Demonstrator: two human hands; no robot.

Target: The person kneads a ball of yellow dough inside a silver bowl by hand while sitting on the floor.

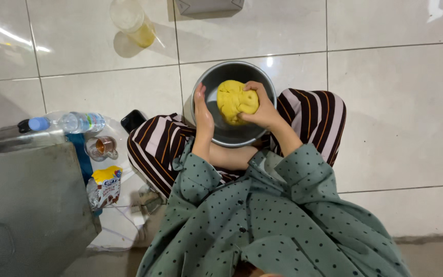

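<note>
head view:
dough: yellow lump (237, 101) pressed inside steel bowl (216, 77), toward its right wall
right hand (262, 107): closed on dough
left hand (202, 110): clamped on left rim
risk: bowl likely tipped off lap if rim grip is lost

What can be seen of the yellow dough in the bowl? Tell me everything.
The yellow dough is one lumpy, creased ball, matte and soft-looking, with folds across its top. It sits inside the round metal bowl, toward its middle, resting on the bowl's floor. The right hand grips its right side, fingers curled over the top. The left hand holds the bowl's left rim and does not touch the dough. The underside is hidden.
</note>
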